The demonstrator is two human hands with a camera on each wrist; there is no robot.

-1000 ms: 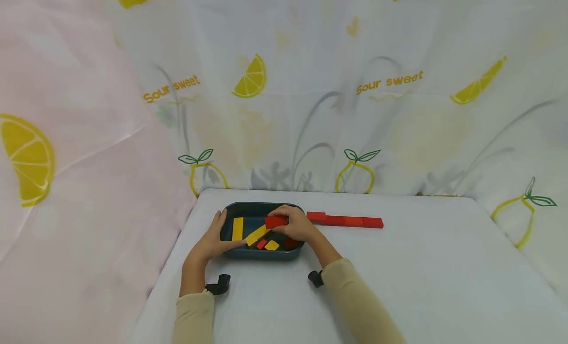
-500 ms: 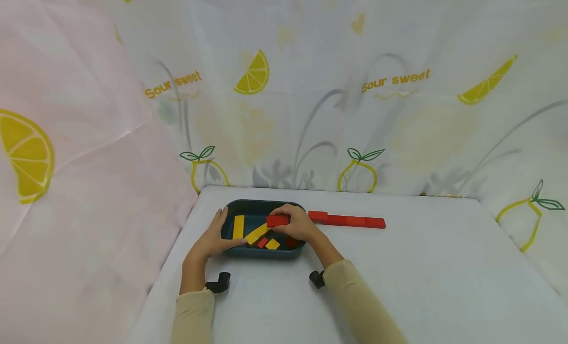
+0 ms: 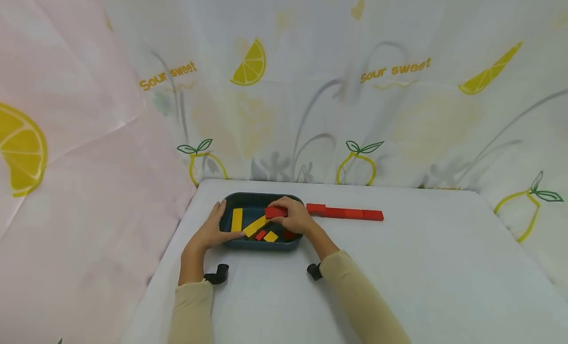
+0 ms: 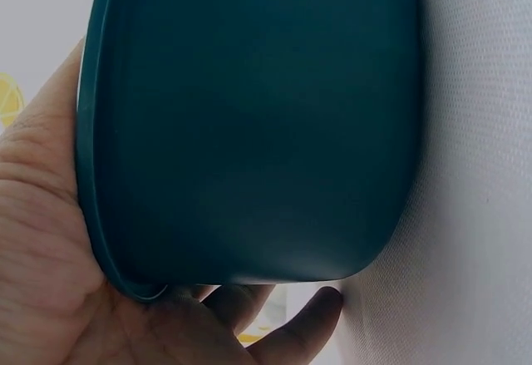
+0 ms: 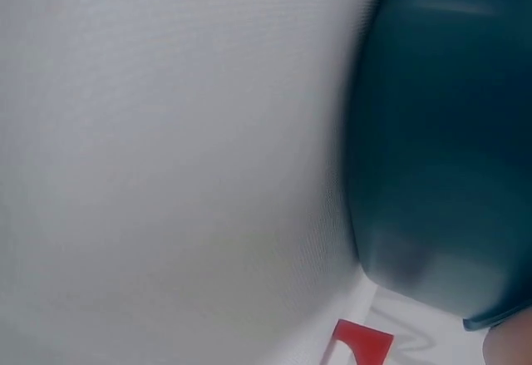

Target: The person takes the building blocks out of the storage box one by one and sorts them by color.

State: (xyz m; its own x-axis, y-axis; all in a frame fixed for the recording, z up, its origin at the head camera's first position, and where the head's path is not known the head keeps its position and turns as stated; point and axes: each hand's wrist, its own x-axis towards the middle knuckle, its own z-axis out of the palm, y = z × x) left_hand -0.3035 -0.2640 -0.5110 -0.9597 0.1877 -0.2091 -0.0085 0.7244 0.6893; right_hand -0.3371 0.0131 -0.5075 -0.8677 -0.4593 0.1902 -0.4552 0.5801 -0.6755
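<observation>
Fingers of right hand [image 3: 294,218] pinching red block [image 3: 276,212] over dark tray [image 3: 248,200] — looking rigid, light, smooth; short ends gripping best. Left hand [image 3: 213,230] clasping tray rim — steadying.

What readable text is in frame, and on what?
"Sour sweet" in yellow letters on the lemon-print fabric backdrop, left part.
"Sour sweet" again on the same backdrop, right of centre.
No text shows on the dark teal plastic tray, the red and yellow wooden blocks, or in either wrist view.
</observation>
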